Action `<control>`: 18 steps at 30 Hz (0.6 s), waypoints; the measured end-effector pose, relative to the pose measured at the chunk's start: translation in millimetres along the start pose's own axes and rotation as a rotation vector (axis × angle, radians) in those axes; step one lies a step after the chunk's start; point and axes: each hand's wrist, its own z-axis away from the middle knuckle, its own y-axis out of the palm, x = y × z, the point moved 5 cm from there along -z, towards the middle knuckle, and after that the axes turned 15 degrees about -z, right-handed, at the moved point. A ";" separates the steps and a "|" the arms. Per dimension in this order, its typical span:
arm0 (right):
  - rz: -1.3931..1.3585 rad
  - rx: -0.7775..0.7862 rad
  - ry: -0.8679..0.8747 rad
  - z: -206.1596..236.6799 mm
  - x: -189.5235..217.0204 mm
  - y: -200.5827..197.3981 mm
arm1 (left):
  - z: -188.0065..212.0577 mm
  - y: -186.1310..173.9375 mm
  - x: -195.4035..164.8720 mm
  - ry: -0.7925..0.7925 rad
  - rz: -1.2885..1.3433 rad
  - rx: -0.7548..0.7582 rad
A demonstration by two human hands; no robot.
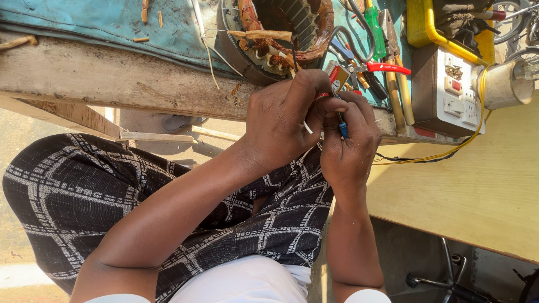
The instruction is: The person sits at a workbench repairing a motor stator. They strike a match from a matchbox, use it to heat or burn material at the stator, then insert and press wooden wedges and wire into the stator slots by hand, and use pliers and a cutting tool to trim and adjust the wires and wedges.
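The left hand [281, 126] and right hand [349, 140] meet at the bench edge [112, 78], fingers pinched together around a thin blue-tipped wire [342, 128]. A white wire [307, 127] pokes out beneath the left fingers. Just above the fingertips sits the stator [281, 33], with red-handled pliers [387, 68] near the right fingers.

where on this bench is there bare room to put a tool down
Bare wood runs along the bench edge, left of the motor stator and below the blue mat. The pale board right of both hands is bare too. Crowded: the tool pile between stator and switch box, just above the left hand and right hand.
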 end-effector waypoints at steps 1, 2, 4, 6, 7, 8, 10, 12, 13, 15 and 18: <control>-0.006 -0.004 0.002 -0.4 0.5 0.1 | -0.2 0.0 0.1 0.000 -0.005 -0.002; -0.011 -0.007 0.006 -0.2 1.3 0.3 | -0.3 0.1 0.2 0.000 -0.009 -0.002; -0.020 -0.014 0.007 -0.7 2.5 1.0 | -0.3 0.2 0.5 0.001 -0.012 -0.005; -0.027 -0.019 0.004 -0.9 3.4 1.9 | 0.3 -0.1 1.0 0.001 -0.007 -0.008; -0.034 -0.025 0.008 -1.2 3.5 2.4 | 0.7 -0.1 1.3 0.003 -0.009 -0.003; -0.041 -0.030 0.014 -0.7 3.6 2.7 | 1.1 0.1 1.7 0.003 -0.010 0.003; -0.045 -0.038 0.016 -0.6 4.1 3.3 | 1.6 0.1 2.0 0.009 -0.012 0.002; -0.035 -0.047 0.018 -0.4 4.7 3.6 | 1.5 0.3 1.9 0.016 -0.005 -0.004; -0.035 -0.048 0.011 -0.4 5.5 3.9 | 1.3 0.4 1.9 0.012 -0.009 -0.004; -0.033 -0.055 -0.010 -0.6 7.4 4.3 | 0.7 0.1 1.4 0.012 -0.014 -0.010; -0.063 -0.057 0.039 -0.7 6.3 5.6 | 0.0 -0.8 0.9 -0.007 0.003 -0.003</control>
